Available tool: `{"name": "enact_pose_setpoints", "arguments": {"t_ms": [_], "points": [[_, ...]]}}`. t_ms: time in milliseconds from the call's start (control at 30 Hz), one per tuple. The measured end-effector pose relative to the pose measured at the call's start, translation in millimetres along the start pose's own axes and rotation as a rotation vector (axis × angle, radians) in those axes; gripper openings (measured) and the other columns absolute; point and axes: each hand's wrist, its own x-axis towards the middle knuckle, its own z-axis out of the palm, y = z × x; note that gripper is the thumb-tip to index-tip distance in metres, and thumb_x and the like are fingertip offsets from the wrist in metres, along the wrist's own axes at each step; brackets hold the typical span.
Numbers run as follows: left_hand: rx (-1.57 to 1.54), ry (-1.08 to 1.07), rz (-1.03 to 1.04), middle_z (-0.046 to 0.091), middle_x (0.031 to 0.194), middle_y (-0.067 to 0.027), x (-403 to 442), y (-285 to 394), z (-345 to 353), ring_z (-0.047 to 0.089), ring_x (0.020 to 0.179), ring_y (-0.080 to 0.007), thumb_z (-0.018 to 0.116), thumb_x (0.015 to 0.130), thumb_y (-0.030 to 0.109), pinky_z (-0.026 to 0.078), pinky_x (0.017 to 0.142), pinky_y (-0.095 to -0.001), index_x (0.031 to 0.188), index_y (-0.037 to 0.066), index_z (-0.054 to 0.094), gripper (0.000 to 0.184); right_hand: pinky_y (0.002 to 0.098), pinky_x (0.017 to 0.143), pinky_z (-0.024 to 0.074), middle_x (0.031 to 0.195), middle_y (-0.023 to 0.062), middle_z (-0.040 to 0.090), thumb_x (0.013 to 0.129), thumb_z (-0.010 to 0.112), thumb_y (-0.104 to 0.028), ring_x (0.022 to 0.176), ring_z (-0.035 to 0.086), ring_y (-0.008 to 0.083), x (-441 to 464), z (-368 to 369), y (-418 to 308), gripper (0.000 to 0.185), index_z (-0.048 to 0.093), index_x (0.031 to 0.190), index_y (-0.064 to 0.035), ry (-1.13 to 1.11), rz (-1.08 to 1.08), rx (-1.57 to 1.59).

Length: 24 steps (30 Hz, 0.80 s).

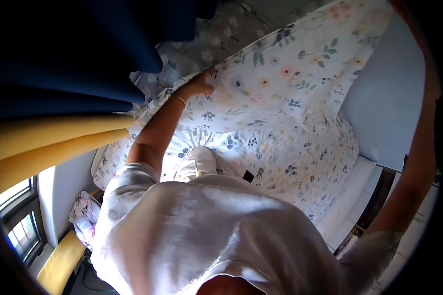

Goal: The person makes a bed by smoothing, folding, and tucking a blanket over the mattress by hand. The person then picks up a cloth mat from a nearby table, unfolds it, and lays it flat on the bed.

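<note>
The largest thing is the floral bedding point(305, 157), which lies over the bed and falls in wrinkles near the pale wall point(386, 93). Above it a floral cloth point(275, 78) of similar pattern is raised in front of the person (I cannot tell if both are one piece), and it spreads from the left hand toward the upper right corner. It seems to be lifted by its far edge because the rest can then hang down freely, and the two arms are set wide apart, probably so that the cloth stays broad and does not bunch. The dark blue curtain point(79, 73) and the yellow curtain point(59, 145) hang at the left, by the window point(22, 226), likely to cover its light. One leg in light trousers point(199, 162) rests bent on the bedding, which perhaps gives support for the long reach. The left hand point(199, 86) has its fingers curled upon the cloth's edge, grasping it. The right hand point(397, 4) is almost cut away at the top border, so I cannot tell how its fingers are. Smallest is a yellow bracelet point(181, 101) around the left wrist.
</note>
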Motion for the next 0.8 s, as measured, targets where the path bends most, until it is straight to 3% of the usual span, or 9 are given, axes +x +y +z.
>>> {"name": "enact_pose_setpoints", "arguments": {"t_ms": [67,267,400,433,533,567,600,667,800], "points": [[-0.076,0.046,-0.068,0.037,0.138,-0.0204,9.3,-26.9,5.1,0.046,0.119,-0.0270,0.063,0.065,-0.004,0.041,0.095,-0.0310,0.143,0.005,0.018,0.091,0.0419,0.075,0.0559,0.105,0.0319,0.052,0.094,0.049,-0.015,0.081,0.061,0.0369,11.4,-10.0,-8.9,0.059,0.015,0.137,0.0075,0.005,0.015,-0.100],[0.266,0.663,0.328,0.014,0.147,-0.0221,123.0,-110.2,-19.7,0.021,0.135,-0.0338,0.065,0.068,-0.001,0.025,0.107,-0.0349,0.144,0.007,0.012,0.094,0.0374,0.070,0.0552,0.101,0.0205,0.059,0.092,0.053,-0.019,0.076,0.063,0.0297,17.3,-58.0,-15.7,0.043,0.036,0.124,0.0035,-0.163,0.158,-0.156],[0.155,0.854,0.091,0.035,0.136,-0.0254,120.9,-46.3,-53.0,0.049,0.111,-0.0405,0.071,0.069,0.007,0.042,0.092,-0.0420,0.143,0.006,0.013,0.093,0.0356,0.068,0.0549,0.100,0.0173,0.061,0.091,0.055,-0.019,0.074,0.064,0.0273,21.8,-83.6,-0.8,0.036,0.042,0.118,0.0003,-0.059,0.335,-0.029],[0.253,1.000,0.163,0.054,0.119,-0.0230,133.4,-56.3,-56.6,0.059,0.094,-0.0399,0.068,0.074,0.018,0.047,0.081,-0.0445,0.132,0.004,0.039,0.066,0.0357,0.068,0.0550,0.100,0.0174,0.061,0.091,0.055,-0.019,0.073,0.064,0.0272,28.0,-126.0,17.7,0.036,0.042,0.118,0.0004,0.089,0.478,0.033],[0.545,0.713,0.074,0.064,0.101,-0.0206,155.2,-83.1,-84.3,0.060,0.091,-0.0391,0.059,0.079,0.028,0.048,0.079,-0.0431,0.104,0.004,0.063,0.034,0.0357,0.069,0.0554,0.101,0.0195,0.061,0.090,0.056,-0.017,0.078,0.065,0.0314,24.4,-101.0,35.9,0.037,0.041,0.119,0.0009,0.136,0.524,-0.021],[0.543,0.871,0.165,0.066,0.087,-0.0196,161.9,-94.9,-85.3,0.063,0.083,-0.0368,0.053,0.081,0.031,0.050,0.075,-0.0432,0.078,0.007,0.069,0.029,0.0372,0.072,0.0552,0.104,0.0202,0.060,0.090,0.056,-0.018,0.083,0.064,0.0329,22.0,-79.2,38.8,0.039,0.040,0.120,0.0006,0.034,0.421,-0.161],[0.640,0.864,0.082,0.066,0.088,-0.0200,154.4,-87.0,-92.2,0.063,0.082,-0.0364,0.053,0.080,0.029,0.050,0.074,-0.0436,0.079,0.006,0.069,0.027,0.0386,0.074,0.0550,0.107,0.0209,0.059,0.090,0.056,-0.018,0.089,0.064,0.0344,8.8,-66.0,35.9,0.040,0.039,0.122,0.0004,-0.053,0.305,-0.294],[0.813,0.814,-0.114,0.065,0.089,-0.0208,142.2,-88.7,-109.7,0.064,0.081,-0.0354,0.053,0.079,0.025,0.050,0.073,-0.0444,0.081,0.005,0.069,0.025,0.0312,0.062,0.0470,0.091,0.0121,0.054,0.090,0.055,-0.027,0.074,0.055,0.0236,14.1,-60.2,64.7,0.034,0.044,0.113,-0.0044,-0.021,0.372,-0.495],[1.017,0.831,0.000,0.066,0.089,-0.0200,126.1,-113.3,-144.3,0.065,0.079,-0.0342,0.051,0.080,0.018,0.051,0.070,-0.0445,0.079,0.003,0.068,0.023,0.0163,0.039,0.0309,0.060,-0.0054,0.045,0.090,0.054,-0.044,0.043,0.037,0.0020,34.7,-58.3,119.4,0.031,0.055,0.095,-0.0140,0.062,0.491,-0.894]]}}
